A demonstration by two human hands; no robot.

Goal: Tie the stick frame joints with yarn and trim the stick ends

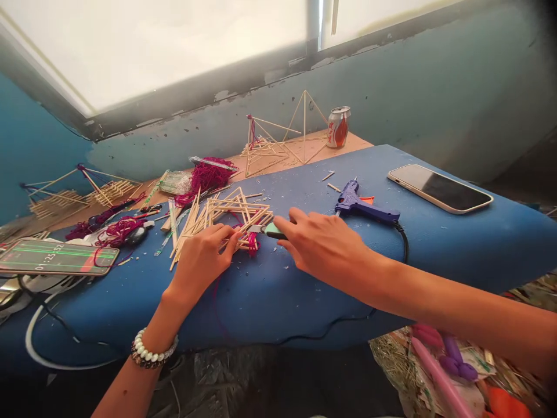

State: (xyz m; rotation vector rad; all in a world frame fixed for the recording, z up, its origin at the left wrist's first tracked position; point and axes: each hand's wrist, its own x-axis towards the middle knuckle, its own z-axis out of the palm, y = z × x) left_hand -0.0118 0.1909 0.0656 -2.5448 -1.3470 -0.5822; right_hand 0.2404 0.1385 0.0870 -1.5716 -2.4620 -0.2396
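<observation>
My left hand [204, 255] is closed around thin wooden sticks of a flat stick frame [226, 215] lying on the blue padded table [304, 290], next to a tuft of magenta yarn [252, 242]. My right hand [319, 241] pinches a small mint-green cutter [274, 230] whose tip points at the frame's sticks. A purple glue gun [363, 206] lies just behind my right hand, with its black cord trailing off the table edge.
A phone [439, 187] lies face up at the right. Another phone with a timer screen [54, 256] sits at the left. Stick pyramids [282, 142] and a drink can [338, 126] stand at the back. A magenta yarn bundle [209, 174] and more stick frames [78, 194] lie at the left.
</observation>
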